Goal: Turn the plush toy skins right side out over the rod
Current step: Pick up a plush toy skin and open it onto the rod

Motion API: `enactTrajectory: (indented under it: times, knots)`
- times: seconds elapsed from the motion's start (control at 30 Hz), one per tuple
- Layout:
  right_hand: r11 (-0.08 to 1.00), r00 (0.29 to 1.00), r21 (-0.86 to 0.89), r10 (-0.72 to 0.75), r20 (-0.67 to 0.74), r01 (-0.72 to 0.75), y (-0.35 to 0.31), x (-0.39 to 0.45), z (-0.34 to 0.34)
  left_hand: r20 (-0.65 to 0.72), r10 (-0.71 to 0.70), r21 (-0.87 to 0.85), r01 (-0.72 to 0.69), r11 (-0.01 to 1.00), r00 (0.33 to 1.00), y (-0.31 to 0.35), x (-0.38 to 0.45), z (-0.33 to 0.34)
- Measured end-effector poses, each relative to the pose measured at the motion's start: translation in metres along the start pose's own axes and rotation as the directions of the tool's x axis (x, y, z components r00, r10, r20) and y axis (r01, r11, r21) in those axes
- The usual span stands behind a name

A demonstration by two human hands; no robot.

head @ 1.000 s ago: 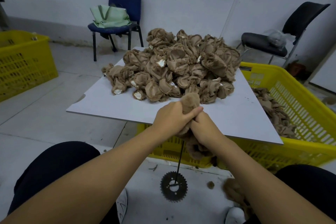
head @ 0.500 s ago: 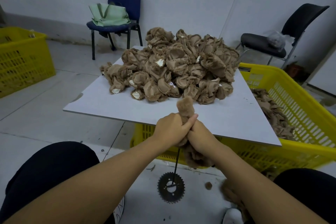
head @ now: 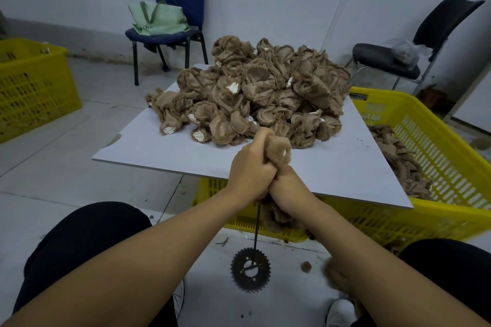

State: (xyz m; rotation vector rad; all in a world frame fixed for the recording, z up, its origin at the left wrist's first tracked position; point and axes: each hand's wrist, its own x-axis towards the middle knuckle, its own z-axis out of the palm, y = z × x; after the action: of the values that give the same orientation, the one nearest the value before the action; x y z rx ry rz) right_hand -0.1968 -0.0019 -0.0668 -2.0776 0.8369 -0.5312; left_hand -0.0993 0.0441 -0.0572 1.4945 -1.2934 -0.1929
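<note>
1. Left hand [head: 249,172] & right hand [head: 288,190] both curl tight round one plush skin [head: 279,147], fuzzy tip poking up above the fists.
2. Skin sits over the rod [head: 256,231] (rod stands on a sprocket base [head: 250,272] on the floor).
3. Pile of skins [head: 252,98] lies on the white worktop [head: 159,148], w/ a yellow crate [head: 435,156] beneath.

The near strip of the white board [head: 164,148] is bare on both sides of the two hands, so a hand can pass there. Behind it the pile of plush skins [head: 255,95] blocks the far half. To the right, the yellow crate [head: 451,138] is open on top. Below, the thin rod [head: 256,228] stands on a sprocket base [head: 251,272] between the knees
</note>
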Motion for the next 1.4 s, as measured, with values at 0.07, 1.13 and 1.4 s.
enactTrajectory:
  times: [0.07,1.13,1.4]
  knots:
    - [0.998,0.999,-0.062,-0.028,-0.027,0.026,-0.008,0.001,-0.012,-0.084,0.049,-0.065,-0.054,0.996,0.995,0.003,0.003,0.0]
    - [0.842,0.953,-0.51,0.273,0.129,-0.173,0.012,-0.006,0.005,0.353,-0.601,0.004,0.641,0.768,0.718,-0.019,0.001,0.023]
    - [0.935,0.983,0.327,0.087,0.16,-0.136,-0.018,0.004,-0.043,0.174,-0.249,0.395,0.165,0.904,0.953,0.018,0.028,-0.01]
